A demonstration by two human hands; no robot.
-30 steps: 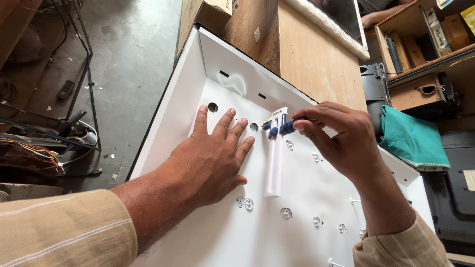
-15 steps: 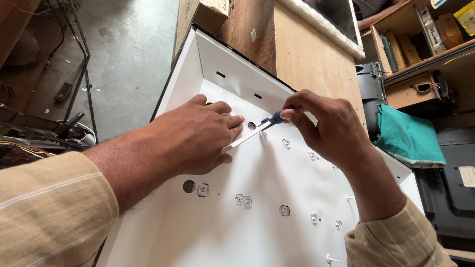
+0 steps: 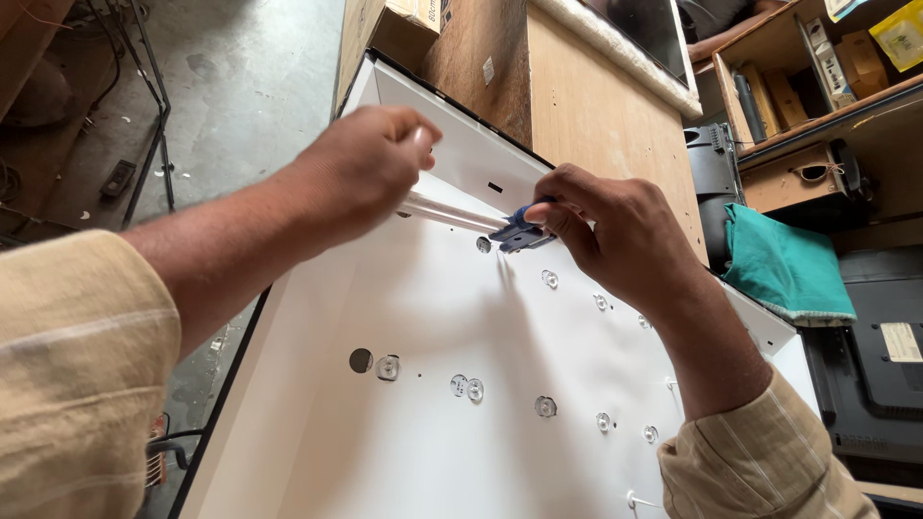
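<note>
While the left hand (image 3: 361, 168) grips the far-left end of the thin clear strip (image 3: 450, 211) and the right hand (image 3: 615, 235) pinches its blue connector (image 3: 519, 234) just above the white panel (image 3: 433, 432), keeping both level should avoid bending it

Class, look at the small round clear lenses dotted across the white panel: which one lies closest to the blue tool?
The small round clear lens just left of the blue tool's tip, held in the right hand; every other lens sits farther down the white panel.
</note>
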